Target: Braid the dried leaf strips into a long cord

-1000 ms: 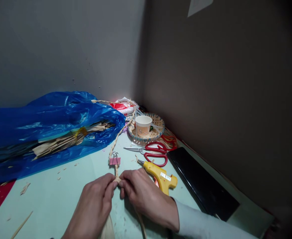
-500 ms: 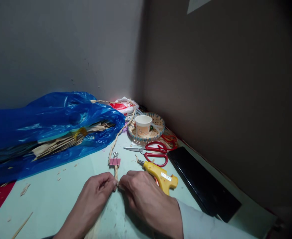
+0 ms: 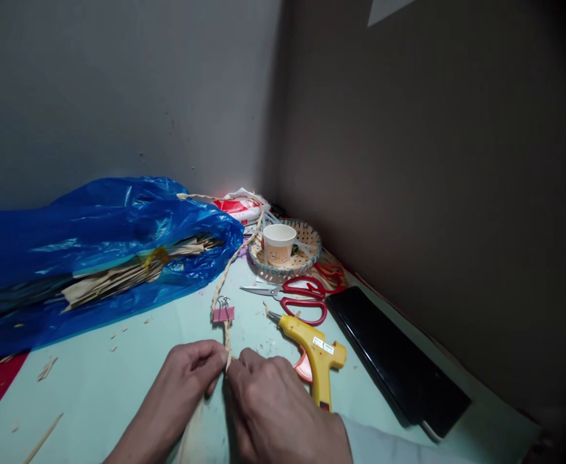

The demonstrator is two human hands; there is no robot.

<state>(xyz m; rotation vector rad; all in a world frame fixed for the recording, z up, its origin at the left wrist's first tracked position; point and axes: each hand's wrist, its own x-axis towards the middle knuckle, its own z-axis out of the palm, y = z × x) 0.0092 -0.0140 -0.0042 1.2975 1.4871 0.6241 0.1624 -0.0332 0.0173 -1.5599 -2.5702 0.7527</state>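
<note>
together, left hand [image 3: 185,377] and right hand [image 3: 277,399] pinch a pale braid [image 3: 227,332].

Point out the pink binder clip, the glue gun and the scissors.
Pink binder clip [image 3: 223,314]: head view, on its pink body.
Glue gun [image 3: 308,335]: head view, on its yellow barrel.
Scissors [image 3: 277,292]: head view, at the pivot.

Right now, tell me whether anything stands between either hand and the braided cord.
Nothing visible does: the left hand pinches the braided cord below the pink binder clip, and the right hand is close beside that spot. The yellow glue gun lies to the right, out of the way.
</note>
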